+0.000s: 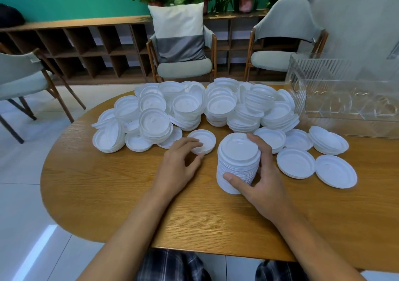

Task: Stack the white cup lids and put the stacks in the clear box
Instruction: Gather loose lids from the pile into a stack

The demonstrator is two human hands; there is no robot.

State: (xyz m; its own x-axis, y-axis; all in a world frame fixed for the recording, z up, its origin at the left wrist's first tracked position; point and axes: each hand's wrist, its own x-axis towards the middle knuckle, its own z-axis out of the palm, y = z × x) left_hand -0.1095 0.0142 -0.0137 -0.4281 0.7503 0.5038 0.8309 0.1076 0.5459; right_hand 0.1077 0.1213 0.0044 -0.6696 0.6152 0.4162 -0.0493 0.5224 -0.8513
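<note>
The round wooden bench (108,183) carries a wide heap of white cup lids (194,108) across its far half; the clear box (345,90) stands at the far right, just beside the heap; a tall stack (237,162) stands nearer, the right hand (265,185) with fingers clamped round it; the left hand (179,164) has fingers pinching the near rim of a single lid (203,140) just left of the stack.

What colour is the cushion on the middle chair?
The cushion is cream above, grey below; head view.
</note>
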